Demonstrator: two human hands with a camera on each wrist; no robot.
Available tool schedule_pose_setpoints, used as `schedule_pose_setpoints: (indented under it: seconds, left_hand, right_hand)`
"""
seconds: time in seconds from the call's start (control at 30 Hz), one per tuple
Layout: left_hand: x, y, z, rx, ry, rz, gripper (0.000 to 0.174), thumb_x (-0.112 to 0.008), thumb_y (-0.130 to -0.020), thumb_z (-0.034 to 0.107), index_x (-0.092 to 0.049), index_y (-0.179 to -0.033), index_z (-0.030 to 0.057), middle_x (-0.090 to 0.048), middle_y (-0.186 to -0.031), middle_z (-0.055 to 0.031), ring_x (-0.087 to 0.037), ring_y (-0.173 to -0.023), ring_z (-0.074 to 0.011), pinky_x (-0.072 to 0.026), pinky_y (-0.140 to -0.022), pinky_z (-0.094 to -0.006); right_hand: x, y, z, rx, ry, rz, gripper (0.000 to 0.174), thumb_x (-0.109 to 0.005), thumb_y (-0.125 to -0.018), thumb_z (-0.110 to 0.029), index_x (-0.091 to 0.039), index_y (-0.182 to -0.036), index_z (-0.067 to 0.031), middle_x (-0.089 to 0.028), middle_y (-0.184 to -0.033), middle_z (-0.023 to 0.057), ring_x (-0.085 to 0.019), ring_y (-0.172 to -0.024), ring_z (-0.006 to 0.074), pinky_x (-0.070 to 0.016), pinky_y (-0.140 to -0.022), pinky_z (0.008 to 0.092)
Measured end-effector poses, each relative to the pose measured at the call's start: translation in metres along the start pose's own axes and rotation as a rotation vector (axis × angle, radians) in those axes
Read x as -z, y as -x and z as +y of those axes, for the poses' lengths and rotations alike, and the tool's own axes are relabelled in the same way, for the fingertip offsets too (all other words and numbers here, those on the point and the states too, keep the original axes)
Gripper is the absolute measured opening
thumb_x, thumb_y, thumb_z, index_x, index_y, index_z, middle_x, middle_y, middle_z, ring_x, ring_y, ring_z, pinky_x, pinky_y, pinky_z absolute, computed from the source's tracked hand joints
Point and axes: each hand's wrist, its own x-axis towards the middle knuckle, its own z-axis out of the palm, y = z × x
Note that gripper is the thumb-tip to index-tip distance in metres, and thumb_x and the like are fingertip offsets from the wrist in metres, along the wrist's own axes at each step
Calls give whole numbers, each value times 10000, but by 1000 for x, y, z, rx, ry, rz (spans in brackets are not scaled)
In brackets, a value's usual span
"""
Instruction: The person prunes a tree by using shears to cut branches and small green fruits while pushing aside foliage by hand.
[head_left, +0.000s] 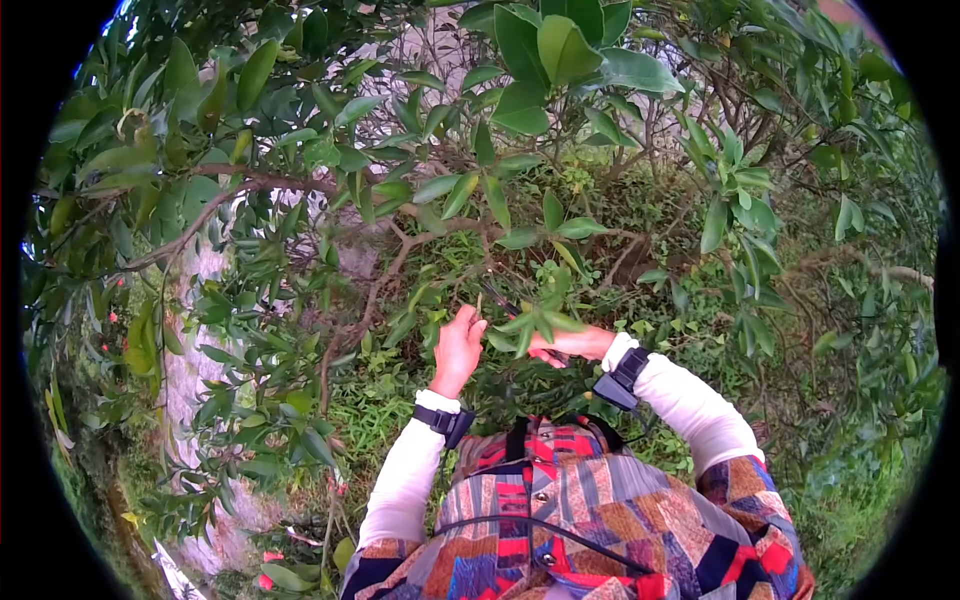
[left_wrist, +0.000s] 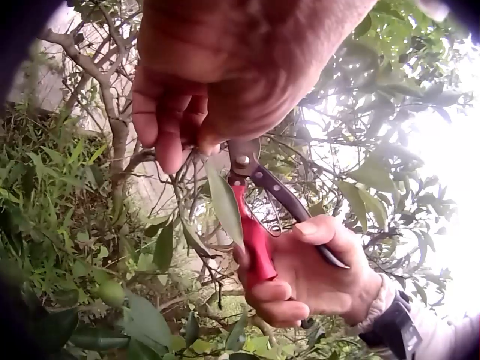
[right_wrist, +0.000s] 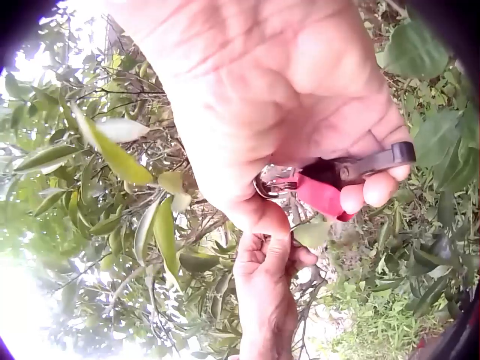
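Observation:
My right hand (head_left: 575, 343) grips a pair of pruning shears (left_wrist: 259, 247) with one red handle and one dark handle. In the left wrist view its fingers wrap the red handle, and the thumb lies over the dark one. My left hand (head_left: 458, 352) is just ahead of the shears, thumb and fingers pinched together on a thin twig (head_left: 479, 304). The shears' pivot shows close below the left fingertips, while the blade tips are hidden behind that hand. A long green leaf (left_wrist: 224, 202) hangs between the left fingers and the red handle.
A bare forked branch (head_left: 385, 275) runs left of and beyond the hands. Leafy shoots (head_left: 545, 318) overhang the right hand. A small green fruit (left_wrist: 111, 293) hangs low in the left wrist view. Undergrowth (head_left: 400, 385) covers the ground, with a pale path (head_left: 195, 400) at left.

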Motion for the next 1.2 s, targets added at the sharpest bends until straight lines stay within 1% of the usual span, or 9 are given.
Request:
schedule_pose_setpoints:
  seconds: [0.1,0.13,0.23,0.47,0.57,0.7,0.83,1.03,1.2]
  left_hand:
    - [-8,22,-40,66,-12,-193,203,-696,-949,227,-630,-1077,83,-728,-765,-102,-711,-597,-232,-553,-607,-380]
    - [-1,31,-31,100,-80,-270,273,-701,-959,191,-649,-1177,35,-736,-796,-105,-697,-592,-151,-529,-566,-315]
    - [5,51,-25,118,-243,-272,368,-713,-954,251,-659,-1243,30,-761,-837,-123,-731,-617,-174,-542,-585,-330]
    - [27,59,-44,245,41,77,483,-701,-970,198,-543,-1374,-15,-765,-960,-143,-707,-589,-168,-539,-572,-309]
    - [40,50,-30,167,152,287,420,-708,-965,181,-591,-1290,-58,-748,-864,-106,-694,-596,-146,-515,-546,-277]
    - [55,36,-22,204,170,295,317,-731,-963,229,-716,-1023,-81,-722,-734,-87,-699,-632,-122,-496,-542,-254]
    - [55,27,-20,205,304,247,297,-728,-970,228,-726,-1007,-66,-714,-723,-44,-661,-611,-92,-491,-562,-235]
    - [49,25,-2,65,543,254,346,-697,-986,141,-628,-1288,-13,-716,-918,-57,-643,-658,-79,-511,-583,-218]
    - [45,26,-9,87,589,236,377,-689,-958,15,-589,-1322,12,-691,-980,-49,-603,-642,-65,-531,-593,-233]
  right_hand:
    - [-3,4,2,-10,-91,-48,396,-580,-987,-459,-590,-916,-69,-549,-761,-9,-549,-606,90,-422,-529,264]
    - [-5,5,5,-30,-58,-44,420,-575,-986,-479,-597,-913,-66,-557,-769,-4,-561,-630,96,-437,-551,271]
    - [-13,10,12,-110,-5,-80,478,-570,-977,-528,-623,-910,-58,-581,-788,8,-582,-668,111,-465,-590,287]
    - [-31,-19,11,-185,-268,-180,495,-565,-988,-569,-620,-948,-79,-607,-823,27,-608,-694,152,-521,-648,323]
    - [-29,-55,13,-204,-474,-204,428,-587,-1011,-506,-636,-999,-81,-664,-849,46,-657,-717,190,-549,-667,370]
    - [-23,-86,12,-147,-664,-334,423,-579,-1012,-481,-645,-1027,-64,-673,-898,75,-666,-805,223,-547,-732,398]
    - [-29,-86,-1,-135,-592,-359,444,-531,-1004,-480,-646,-1019,-52,-661,-928,82,-650,-824,231,-537,-763,397]
    - [-29,-102,13,-193,-654,-412,484,-460,-996,-515,-646,-1005,-68,-644,-944,58,-635,-825,224,-537,-799,398]
    - [-27,-120,23,-218,-690,-457,542,-412,-1007,-557,-656,-1041,-73,-658,-971,49,-658,-876,242,-556,-812,428]
